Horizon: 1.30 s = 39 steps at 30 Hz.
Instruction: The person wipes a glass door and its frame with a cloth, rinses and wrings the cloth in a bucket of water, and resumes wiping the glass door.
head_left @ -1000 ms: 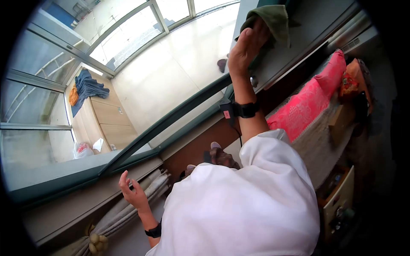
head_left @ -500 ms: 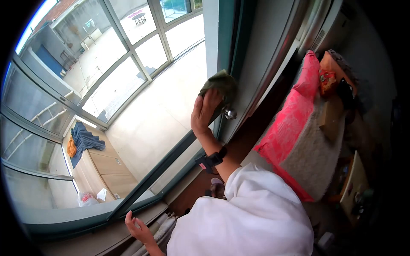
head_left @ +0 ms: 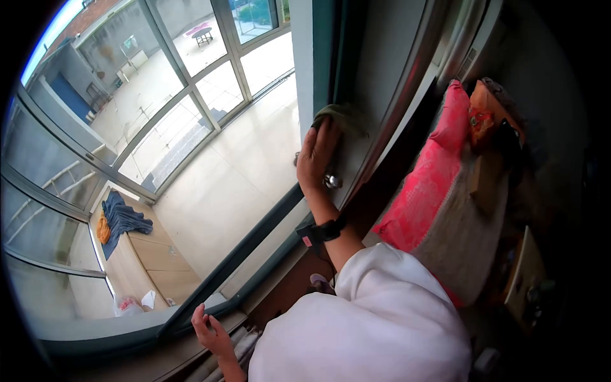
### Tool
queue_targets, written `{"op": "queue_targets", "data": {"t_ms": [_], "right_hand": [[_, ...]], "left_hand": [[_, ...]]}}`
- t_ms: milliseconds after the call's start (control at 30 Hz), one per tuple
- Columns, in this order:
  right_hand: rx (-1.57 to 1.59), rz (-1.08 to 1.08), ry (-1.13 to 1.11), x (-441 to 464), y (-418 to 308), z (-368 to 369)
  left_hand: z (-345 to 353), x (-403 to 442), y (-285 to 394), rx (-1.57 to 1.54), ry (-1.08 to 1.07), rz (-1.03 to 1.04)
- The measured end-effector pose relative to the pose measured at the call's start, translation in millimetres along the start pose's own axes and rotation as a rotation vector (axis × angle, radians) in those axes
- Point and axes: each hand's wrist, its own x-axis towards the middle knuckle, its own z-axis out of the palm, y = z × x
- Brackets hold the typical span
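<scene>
My right hand reaches up and presses a green cloth against the door and its frame, just above a round metal door knob. The cloth covers part of its fingers. A black band with a small box is on that wrist. Low on the left, my left hand is raised beside the dark green window frame, fingers apart and slightly curled, with nothing in it.
Beyond the glass, a wooden cabinet bears a blue-grey cloth and a plastic bag. To the right lie a pink cover and a drawer unit. A gathered curtain hangs below the sill.
My right hand has come down with the green cloth from high on the door to near the knob, then shifted slightly. The view has turned. My left hand stays free.
</scene>
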Motion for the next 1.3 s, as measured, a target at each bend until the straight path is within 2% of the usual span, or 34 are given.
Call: {"op": "queue_targets", "data": {"t_ms": [67, 133, 267, 333, 400, 467, 500, 533, 567, 600, 633, 700, 767, 867, 900, 1000, 1133, 1233, 1300], "right_hand": [[-0.042, 0.204, -0.007, -54.4, 17.4, 11.9], [0.037, 0.274, -0.046, -108.1, 21.5, 17.1], [0.195, 0.300, -0.248, -155.1, -26.4, -6.2], [0.187, 0.288, -0.371, -184.2, -52.4, -19.0], [0.334, 0.243, -0.448, -200.7, -73.2, -43.5], [0.626, 0.407, -0.700, -228.3, -58.4, -64.3], [0.745, 0.704, -0.817, -232.3, -49.2, -71.3], [0.891, 0.925, -0.779, -232.1, -46.1, -81.2], [0.993, 1.051, -0.766, -233.4, -38.6, -93.2], [1.140, 1.286, -0.674, -231.7, -34.9, -108.1], [1.179, 1.403, -0.552, -231.1, -31.9, -123.9], [1.219, 1.509, -0.358, -243.6, -21.0, -154.9], [1.264, 1.577, -0.211, -252.2, -19.1, -191.2], [1.240, 1.571, 0.066, -286.3, -12.4, -236.4], [1.341, 1.552, 0.123, -296.2, -11.0, -251.4], [1.242, 1.543, 0.283, -278.2, -40.7, -298.2], [1.074, 1.425, 0.401, -280.1, -53.1, -363.5], [0.965, 1.328, 0.513, -295.5, -53.1, -437.9], [0.920, 1.308, 0.619, -323.0, -46.9, -491.3]], "left_hand": [[11.7, 8.1, 6.5, -0.033, -0.029, 0.057], [25.9, 19.2, 18.6, -0.045, -0.052, 0.118], [46.5, 40.5, 44.9, -0.071, -0.119, 0.283], [56.8, 43.5, 45.6, -0.109, -0.173, 0.307], [62.5, 43.2, 42.5, -0.174, -0.207, 0.347], [60.9, 38.7, 39.4, -0.250, -0.230, 0.386], [58.8, 34.8, 36.1, -0.288, -0.241, 0.389], [56.2, 33.2, 33.7, -0.285, -0.240, 0.446], [57.7, 24.2, 25.5, -0.364, -0.271, 0.377], [64.5, 16.8, 17.7, -0.455, -0.296, 0.314], [70.7, 10.0, 12.0, -0.529, -0.353, 0.230], [84.4, -10.2, 6.3, -0.676, -0.482, 0.020], [97.8, -24.9, 9.0, -0.689, -0.687, -0.089], [127.3, -53.9, 27.5, -0.848, -1.039, -0.255], [132.6, -59.5, 39.4, -0.882, -1.141, -0.388], [143.0, -65.4, 72.2, -0.964, -1.437, -0.711], [158.7, -91.7, 102.9, -0.941, -1.456, -0.542], [162.8, -135.7, 142.6, -0.992, -1.551, -0.374], [170.3, -178.9, 168.3, -1.007, -1.578, -0.118]]}}
